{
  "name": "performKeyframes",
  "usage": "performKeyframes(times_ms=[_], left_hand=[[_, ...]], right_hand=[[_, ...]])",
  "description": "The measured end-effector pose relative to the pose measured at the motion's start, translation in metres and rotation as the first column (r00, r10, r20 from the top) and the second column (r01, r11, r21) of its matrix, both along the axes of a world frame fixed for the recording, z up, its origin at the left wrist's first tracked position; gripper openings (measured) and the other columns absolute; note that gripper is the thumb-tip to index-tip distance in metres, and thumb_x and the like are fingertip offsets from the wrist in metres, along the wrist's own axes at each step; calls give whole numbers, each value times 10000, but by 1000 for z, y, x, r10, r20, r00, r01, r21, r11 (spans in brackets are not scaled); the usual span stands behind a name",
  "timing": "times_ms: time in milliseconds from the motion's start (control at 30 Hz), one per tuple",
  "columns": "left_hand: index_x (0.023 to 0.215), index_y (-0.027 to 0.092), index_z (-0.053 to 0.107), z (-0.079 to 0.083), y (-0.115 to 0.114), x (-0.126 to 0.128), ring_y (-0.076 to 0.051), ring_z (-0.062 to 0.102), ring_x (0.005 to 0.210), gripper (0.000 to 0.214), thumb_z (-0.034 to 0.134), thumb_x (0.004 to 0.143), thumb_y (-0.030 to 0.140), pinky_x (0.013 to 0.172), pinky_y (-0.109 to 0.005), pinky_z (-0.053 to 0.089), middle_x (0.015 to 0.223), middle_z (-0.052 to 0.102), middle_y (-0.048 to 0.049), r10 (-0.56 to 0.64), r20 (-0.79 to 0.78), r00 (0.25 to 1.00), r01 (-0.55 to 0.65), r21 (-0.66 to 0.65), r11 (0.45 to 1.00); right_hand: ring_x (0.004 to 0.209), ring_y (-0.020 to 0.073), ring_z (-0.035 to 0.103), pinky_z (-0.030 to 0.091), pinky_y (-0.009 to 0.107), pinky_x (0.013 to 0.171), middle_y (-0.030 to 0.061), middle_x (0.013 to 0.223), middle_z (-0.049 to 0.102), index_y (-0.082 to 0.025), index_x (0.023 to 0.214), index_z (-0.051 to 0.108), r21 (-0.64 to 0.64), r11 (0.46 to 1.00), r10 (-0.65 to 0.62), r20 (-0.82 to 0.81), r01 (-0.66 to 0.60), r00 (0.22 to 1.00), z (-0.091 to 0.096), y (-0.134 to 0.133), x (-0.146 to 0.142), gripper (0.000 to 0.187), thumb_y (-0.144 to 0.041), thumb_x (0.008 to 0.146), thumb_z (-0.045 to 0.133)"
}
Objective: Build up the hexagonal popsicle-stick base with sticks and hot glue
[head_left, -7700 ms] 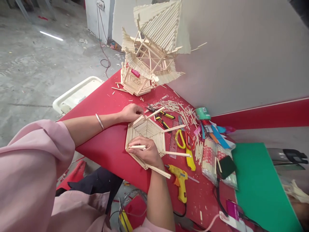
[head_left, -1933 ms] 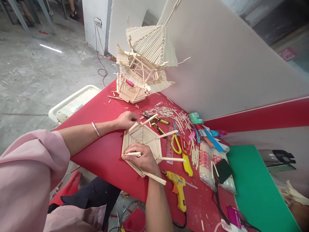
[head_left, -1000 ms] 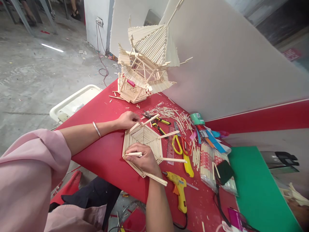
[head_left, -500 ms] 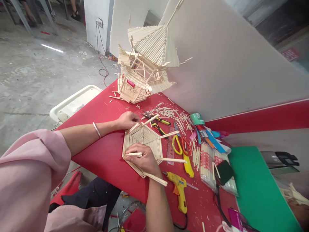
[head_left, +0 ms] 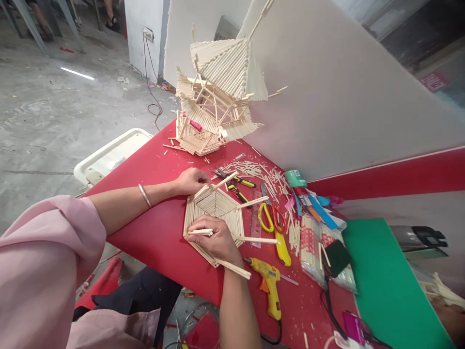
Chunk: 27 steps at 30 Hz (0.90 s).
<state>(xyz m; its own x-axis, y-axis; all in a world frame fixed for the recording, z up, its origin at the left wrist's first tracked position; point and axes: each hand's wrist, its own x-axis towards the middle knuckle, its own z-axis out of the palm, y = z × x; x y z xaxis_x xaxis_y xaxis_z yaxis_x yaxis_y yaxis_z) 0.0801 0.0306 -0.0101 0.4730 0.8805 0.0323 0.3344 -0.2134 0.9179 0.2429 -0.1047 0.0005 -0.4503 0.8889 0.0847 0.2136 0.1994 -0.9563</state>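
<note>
A hexagonal base [head_left: 192, 214] built of pale wooden sticks lies on the red table, with stick posts rising from its corners. My left hand [head_left: 193, 181] is closed at the base's far-left corner, its fingers on a short stick post [head_left: 201, 192]; the fingertips are partly hidden. Over the near-left side is my right hand [head_left: 214, 237], thumb and fingers wrapped round another stick post [head_left: 202, 232] at the corner. Two longer posts, a right-hand post [head_left: 258, 240] and a near post [head_left: 234, 268], stick outward from the rim.
Behind the base stands a tiered stick pagoda [head_left: 221, 97]. To the right lie pliers [head_left: 238, 189], scissors [head_left: 271, 215], a yellow cutter [head_left: 282, 249], a glue gun [head_left: 268, 281] and bagged sticks [head_left: 313, 247]. Loose sticks [head_left: 250, 168] litter the far table. A white board [head_left: 308, 97] stands behind.
</note>
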Motion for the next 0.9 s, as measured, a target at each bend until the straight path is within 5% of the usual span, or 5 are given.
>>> performKeyframes(times_ms=[900], left_hand=[[579,154,591,-1,3,1,-98,389,560,238,578,679,369,534,-241,279,512,436,44,-17,9,1000,17,2,1000]], right_hand=[[731,185,710,538,299,671,61,785,767,-218,794,803,2,1000,-18,33,18,999,3,1,-1,261,-473,797,854]])
